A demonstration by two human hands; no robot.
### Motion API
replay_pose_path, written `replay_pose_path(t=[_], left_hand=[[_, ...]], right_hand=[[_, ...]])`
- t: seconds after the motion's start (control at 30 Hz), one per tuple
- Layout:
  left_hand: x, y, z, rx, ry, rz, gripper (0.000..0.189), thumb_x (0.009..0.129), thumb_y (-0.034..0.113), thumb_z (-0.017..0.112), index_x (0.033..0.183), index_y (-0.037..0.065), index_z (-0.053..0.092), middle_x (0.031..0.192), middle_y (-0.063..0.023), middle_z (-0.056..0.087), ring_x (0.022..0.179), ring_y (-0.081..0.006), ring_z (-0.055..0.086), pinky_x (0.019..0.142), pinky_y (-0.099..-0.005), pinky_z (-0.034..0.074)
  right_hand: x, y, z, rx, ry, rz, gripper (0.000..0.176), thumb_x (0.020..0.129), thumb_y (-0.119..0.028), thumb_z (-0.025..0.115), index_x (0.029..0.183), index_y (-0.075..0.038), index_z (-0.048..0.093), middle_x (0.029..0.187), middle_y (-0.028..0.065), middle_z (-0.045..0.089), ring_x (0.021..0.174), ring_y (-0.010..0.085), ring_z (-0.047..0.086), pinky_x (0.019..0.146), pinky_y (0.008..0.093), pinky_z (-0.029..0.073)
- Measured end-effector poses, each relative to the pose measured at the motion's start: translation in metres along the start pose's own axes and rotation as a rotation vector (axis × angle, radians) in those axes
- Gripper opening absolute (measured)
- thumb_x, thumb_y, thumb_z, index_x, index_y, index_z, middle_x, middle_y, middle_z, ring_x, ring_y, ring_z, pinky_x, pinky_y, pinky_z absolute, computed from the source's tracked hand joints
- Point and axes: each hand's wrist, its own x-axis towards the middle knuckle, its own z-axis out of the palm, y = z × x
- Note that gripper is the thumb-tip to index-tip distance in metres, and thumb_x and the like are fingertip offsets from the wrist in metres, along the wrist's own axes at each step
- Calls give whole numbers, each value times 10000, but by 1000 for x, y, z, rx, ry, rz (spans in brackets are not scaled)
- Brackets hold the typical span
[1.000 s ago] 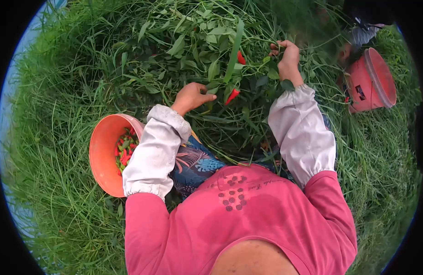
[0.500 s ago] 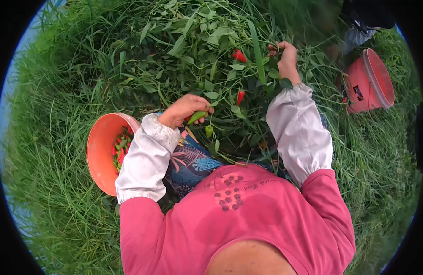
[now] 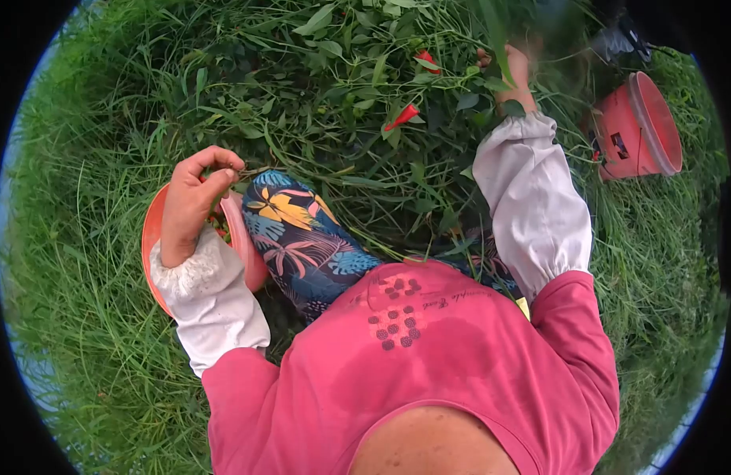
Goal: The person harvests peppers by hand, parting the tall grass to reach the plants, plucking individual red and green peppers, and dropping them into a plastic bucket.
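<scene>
My left hand [image 3: 193, 198] is over the orange bucket [image 3: 153, 229] beside my left knee, its thumb and fingertips closed together. Whatever they hold, if anything, cannot be made out. Peppers [image 3: 222, 226] inside that bucket are mostly covered by the hand and sleeve. My right hand [image 3: 519, 70] reaches into the foliage at the upper right, fingers curled around the pepper plant [image 3: 452, 83], partly hidden by a blade of grass and blurred. Two red peppers hang left of it: one red pepper [image 3: 402, 117] lower down, another red pepper [image 3: 429, 62] higher up.
A pink bucket [image 3: 618, 131] stands tilted in the grass at the right. Behind it is a dark shape with clear plastic [image 3: 615, 43]. Tall grass [image 3: 96, 261] surrounds me, and my patterned trouser leg [image 3: 290, 229] lies between the orange bucket and the plant.
My left hand has moved left from the plant to above the orange bucket; the green pepper it held no longer shows. My right hand and the plant's red peppers have shifted farther forward.
</scene>
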Motion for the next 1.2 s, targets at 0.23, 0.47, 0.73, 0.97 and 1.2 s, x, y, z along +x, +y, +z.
replay_pose_path(t=[0.23,0.47,0.73,0.97,1.2], left_hand=[[-34,-82,-51,1518,393,377,410,839,175,659,1215,16,623,964,-169,685,889,-303,660,786,-374,506],[121,-41,91,428,139,203,399,896,370,623,972,-14,702,757,-151,678,687,-265,645,644,-356,482],[175,-32,145,415,100,222,386,896,348,666,916,-36,689,735,-112,660,693,-162,630,679,-313,484],[149,-38,120,-182,-390,100,254,934,200,561,1009,-15,675,900,-52,704,778,-101,603,720,-268,477],[176,-73,123,472,-18,249,315,884,252,588,1047,-5,670,957,-184,701,838,-266,673,773,-371,514]], right_hand=[[0,0,4,104,66,123,155,821,-41,416,799,-16,568,750,189,633,581,282,591,547,395,525],[-8,-6,5,79,114,155,109,805,-47,442,824,-21,546,753,202,637,598,302,596,557,421,529],[-14,-1,7,77,63,148,158,827,-123,471,867,18,529,821,229,656,560,260,559,610,389,529],[-3,8,0,122,36,188,105,819,-95,474,830,-8,531,780,206,644,579,263,569,595,391,527],[-9,3,6,159,78,209,114,830,-91,458,840,-2,528,827,220,645,577,261,550,607,388,524]])
